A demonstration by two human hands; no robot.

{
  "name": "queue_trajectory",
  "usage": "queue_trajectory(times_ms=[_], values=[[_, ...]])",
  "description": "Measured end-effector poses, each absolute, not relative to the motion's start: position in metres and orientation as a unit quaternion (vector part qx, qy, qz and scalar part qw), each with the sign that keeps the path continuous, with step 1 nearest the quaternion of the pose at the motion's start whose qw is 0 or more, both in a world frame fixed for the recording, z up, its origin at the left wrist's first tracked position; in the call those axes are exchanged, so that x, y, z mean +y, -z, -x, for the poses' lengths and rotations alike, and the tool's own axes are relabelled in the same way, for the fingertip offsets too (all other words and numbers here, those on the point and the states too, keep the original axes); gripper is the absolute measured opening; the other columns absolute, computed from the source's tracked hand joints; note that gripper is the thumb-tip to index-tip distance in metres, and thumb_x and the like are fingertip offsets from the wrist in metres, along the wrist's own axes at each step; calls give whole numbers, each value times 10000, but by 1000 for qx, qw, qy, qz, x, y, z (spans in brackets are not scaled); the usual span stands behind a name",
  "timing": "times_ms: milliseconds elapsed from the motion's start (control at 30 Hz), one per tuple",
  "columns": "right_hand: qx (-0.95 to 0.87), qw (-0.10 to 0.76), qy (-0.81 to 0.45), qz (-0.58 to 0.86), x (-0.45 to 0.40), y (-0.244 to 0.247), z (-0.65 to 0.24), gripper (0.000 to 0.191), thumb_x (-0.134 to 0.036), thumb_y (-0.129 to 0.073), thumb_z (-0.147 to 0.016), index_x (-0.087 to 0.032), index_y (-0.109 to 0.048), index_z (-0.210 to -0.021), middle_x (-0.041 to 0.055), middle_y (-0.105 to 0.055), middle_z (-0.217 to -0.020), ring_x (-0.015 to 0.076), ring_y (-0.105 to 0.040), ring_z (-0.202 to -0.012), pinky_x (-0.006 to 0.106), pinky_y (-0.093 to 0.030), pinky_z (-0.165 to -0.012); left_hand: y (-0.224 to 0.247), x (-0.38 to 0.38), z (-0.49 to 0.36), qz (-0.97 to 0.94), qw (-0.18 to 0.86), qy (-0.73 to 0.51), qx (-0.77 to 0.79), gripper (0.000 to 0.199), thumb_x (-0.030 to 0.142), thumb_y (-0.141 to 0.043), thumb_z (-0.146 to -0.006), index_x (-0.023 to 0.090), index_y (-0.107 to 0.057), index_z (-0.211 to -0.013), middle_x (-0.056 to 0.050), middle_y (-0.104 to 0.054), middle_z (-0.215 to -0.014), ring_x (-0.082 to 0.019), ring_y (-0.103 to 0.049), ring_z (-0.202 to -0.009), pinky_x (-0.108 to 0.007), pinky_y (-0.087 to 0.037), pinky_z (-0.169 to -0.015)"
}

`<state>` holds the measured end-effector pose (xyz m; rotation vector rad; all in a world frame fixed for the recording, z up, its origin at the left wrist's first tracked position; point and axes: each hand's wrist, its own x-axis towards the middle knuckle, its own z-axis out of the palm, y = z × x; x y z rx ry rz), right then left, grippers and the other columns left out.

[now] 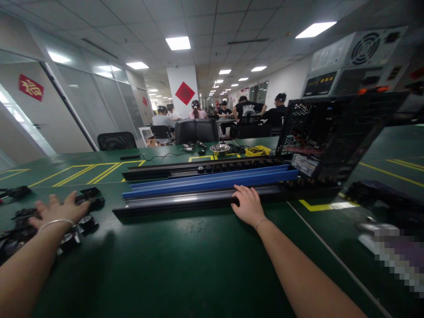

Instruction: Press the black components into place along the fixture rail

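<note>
My left hand (61, 210), fingers spread, is over a cluster of small black parts (88, 224) at the left of the green table. Whether it touches them I cannot tell. My right hand (247, 204) is at the front edge of the nearest long black rail (179, 201), fingers over the top and thumb at the front side. This rail has a shiny grey inner channel. Just behind it lies a long blue rail (208, 180). A further black rail (159, 171) behind that carries a row of small black parts.
An open black computer case (334, 132) stands at the right, with a metal power supply unit (357, 57) above it. A metal bowl (219, 149) and a yellow tray (257, 151) with cables sit farther back. Several people sit or stand at distant tables. Dark objects lie at right.
</note>
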<state>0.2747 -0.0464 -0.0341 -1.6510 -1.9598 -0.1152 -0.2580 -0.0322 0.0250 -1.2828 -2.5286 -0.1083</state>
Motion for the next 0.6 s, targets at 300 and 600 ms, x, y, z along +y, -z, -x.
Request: queue_trajectory(times_ms=[300, 600], values=[[-401, 481, 165, 762, -45, 19, -315, 563, -287, -469, -737, -116, -393, -1268, 209, -284, -1392, 344, -249, -1273, 528, -232, -980, -8, -36, 17, 746, 80, 132, -648, 516, 402, -381, -858, 229, -362, -1344, -94, -145, -1496, -309, -80, -1357, -494, -235, -1042], [-299, 495, 94, 810, -39, 29, -344, 689, -304, -488, -690, -133, -296, -1329, 196, -409, -1309, 393, -297, -1224, 554, -263, -947, 31, -52, -55, 767, 40, 109, -631, 613, 520, -359, -823, 324, -238, -1391, -74, -154, -1493, -343, -48, -1353, -661, -111, -1000]])
